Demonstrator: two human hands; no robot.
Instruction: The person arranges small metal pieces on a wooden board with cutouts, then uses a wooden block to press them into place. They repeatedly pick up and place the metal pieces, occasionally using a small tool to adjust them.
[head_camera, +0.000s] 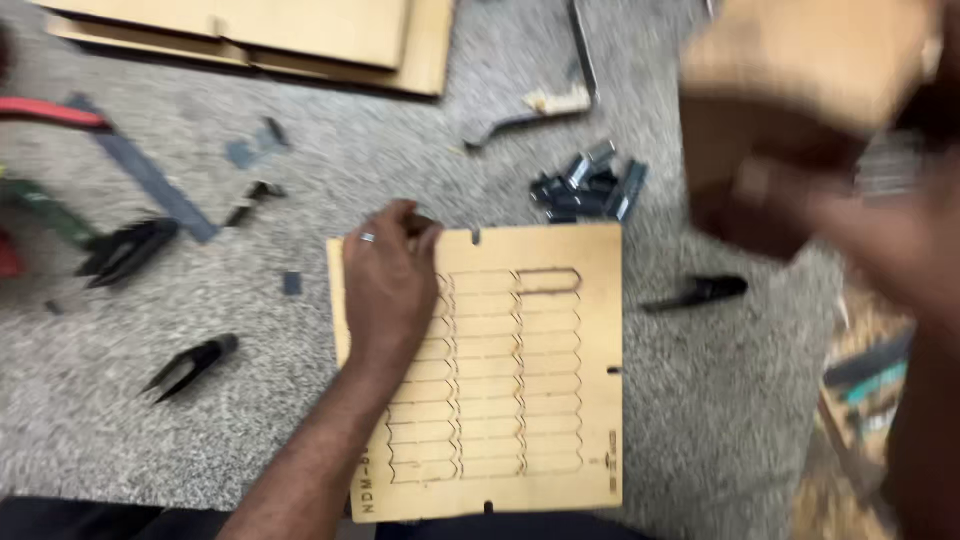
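Wood panel (540, 400) under left hand (388, 280), right hand (800, 200) raised w/ blurred wood piece (800, 60)

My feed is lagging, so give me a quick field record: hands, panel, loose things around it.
left hand: left hand lies flat on the top left corner of the wooden panel
right hand: right hand, blurred, holds a wooden piece up at upper right
panel: flat on the grey surface, rows of cut-out slots
behind panel: pile of small dark parts
right of panel: black tool
left of panel: two black snips
far edge: wooden boards
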